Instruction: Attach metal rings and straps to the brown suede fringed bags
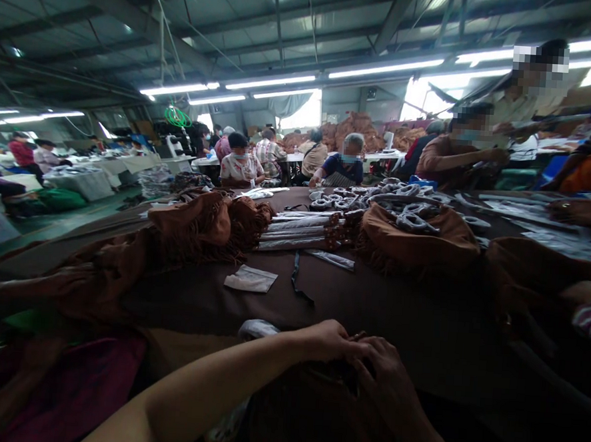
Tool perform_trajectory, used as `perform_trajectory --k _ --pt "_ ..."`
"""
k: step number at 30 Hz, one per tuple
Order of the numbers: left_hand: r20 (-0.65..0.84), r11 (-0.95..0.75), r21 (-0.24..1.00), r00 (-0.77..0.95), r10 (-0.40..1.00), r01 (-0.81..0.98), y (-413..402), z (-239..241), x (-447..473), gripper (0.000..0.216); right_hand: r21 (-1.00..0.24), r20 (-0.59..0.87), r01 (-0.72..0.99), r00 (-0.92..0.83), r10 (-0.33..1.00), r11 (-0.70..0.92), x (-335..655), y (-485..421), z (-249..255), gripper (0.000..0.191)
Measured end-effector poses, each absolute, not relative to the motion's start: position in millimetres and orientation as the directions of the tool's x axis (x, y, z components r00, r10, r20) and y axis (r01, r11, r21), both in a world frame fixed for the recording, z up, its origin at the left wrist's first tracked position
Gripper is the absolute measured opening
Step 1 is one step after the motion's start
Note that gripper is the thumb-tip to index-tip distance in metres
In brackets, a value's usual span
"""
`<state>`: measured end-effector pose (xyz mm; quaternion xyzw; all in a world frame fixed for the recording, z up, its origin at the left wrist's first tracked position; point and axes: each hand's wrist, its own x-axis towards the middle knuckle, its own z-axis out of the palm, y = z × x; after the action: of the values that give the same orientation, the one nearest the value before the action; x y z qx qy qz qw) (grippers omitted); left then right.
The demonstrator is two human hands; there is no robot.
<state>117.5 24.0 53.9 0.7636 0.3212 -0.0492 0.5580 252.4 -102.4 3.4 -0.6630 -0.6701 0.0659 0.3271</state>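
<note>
Table (381, 299) edge: brown fabric (309, 402), perhaps, between left hand (331, 343), right hand (388, 380).

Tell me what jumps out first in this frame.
The left hand and right hand meet at bottom centre on a dark brown piece. Beyond them, the table carries heaps of brown fringed material at left and plastic-wrapped bundles in the middle. Seated workers line its far side under strip lights.

Head camera faces forward across the table (395, 307) (left hand (329, 340) and right hand (390, 381) close below)
</note>
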Motion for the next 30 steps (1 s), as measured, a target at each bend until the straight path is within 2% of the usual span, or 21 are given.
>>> perform_trajectory --k 3,9,12,15,17,21,30 --pt "-0.333 -0.317 0.825 0.855 0.397 0.468 29.5 68.1 110.2 0.068 -0.534 0.355 0.842 0.144 0.924 0.074 252.5 -102.4 -1.4 0.015" --pt "-0.285 -0.584 0.651 0.869 0.405 0.485 39.7 92.2 97.6 0.044 -0.571 0.343 0.82 0.205 0.917 0.031 249.3 -103.7 -1.9 0.019" --pt "-0.284 -0.628 0.62 0.881 0.378 0.47 41.1 100.2 94.2 0.033 -0.563 0.354 0.826 0.218 0.91 0.021 248.3 -103.3 -0.6 0.017" --pt "-0.385 -0.631 0.58 0.856 0.344 0.515 36.5 103.9 92.7 0.032 -0.551 0.36 0.834 0.215 0.908 0.021 247.2 -102.4 -0.3 0.016" --pt "-0.421 -0.672 0.504 0.834 0.357 0.542 31.2 103.5 92.6 0.029 -0.543 0.356 0.839 0.209 0.911 0.02 245.9 -102.0 -0.1 0.014" --pt "-0.288 -0.81 0.342 0.873 0.393 0.477 21.8 98.9 91.5 0.031 -0.525 0.358 0.851 0.202 0.911 0.017 243.1 -101.9 -0.2 0.012" --pt "-0.185 -0.832 0.281 0.878 0.442 0.478 13.9 100.1 86.7 0.025 -0.451 0.383 0.89 0.124 0.915 0.069 243.7 -100.6 -1.7 0.014"
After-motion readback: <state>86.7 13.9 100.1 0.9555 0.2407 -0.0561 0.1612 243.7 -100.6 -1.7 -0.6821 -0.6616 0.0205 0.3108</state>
